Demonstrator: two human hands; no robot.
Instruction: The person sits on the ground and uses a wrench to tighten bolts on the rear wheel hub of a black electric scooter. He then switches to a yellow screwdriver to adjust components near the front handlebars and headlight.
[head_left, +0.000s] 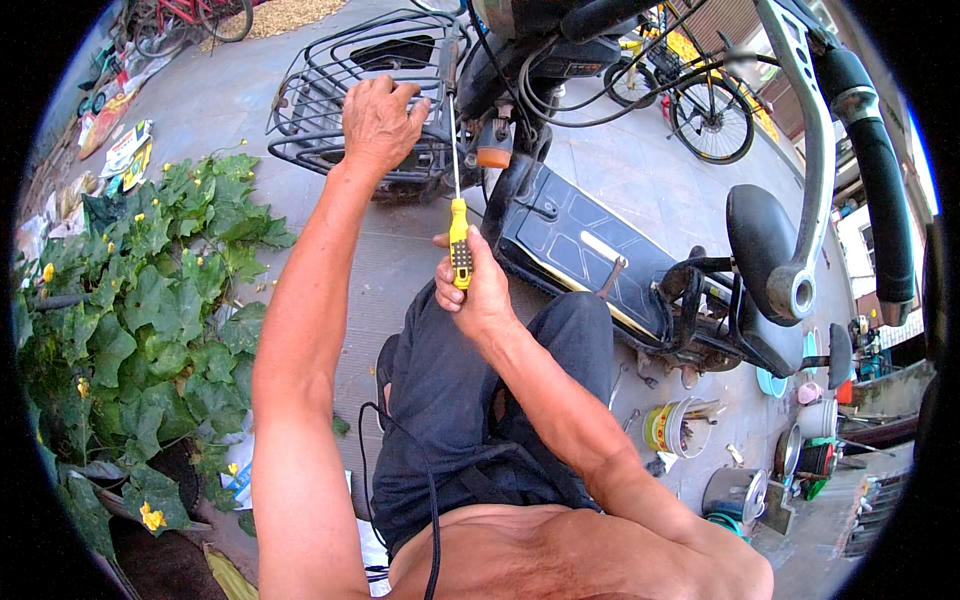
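My left hand (383, 122) is on the black wire basket (330, 92) at the front of an electric scooter, its fingers bent over the bars near the right side. In my right hand (475, 285) is a screwdriver (460, 235) with a yellow and black handle and a long metal shaft. The shaft points up and away from me, and its far end meets a dark bracket (450, 68) between basket and scooter front. Whether the tip sits in a screw is too small to tell. An orange reflector (493, 157) hangs just right of the shaft.
The scooter's footboard (590, 235) and black seat (758, 255) extend to the right. Leafy plants with yellow flowers (150, 300) grow at left. A bucket of tools (680, 428) and a metal pot (735, 495) stand at lower right. Bicycles (712, 120) are parked farther off.
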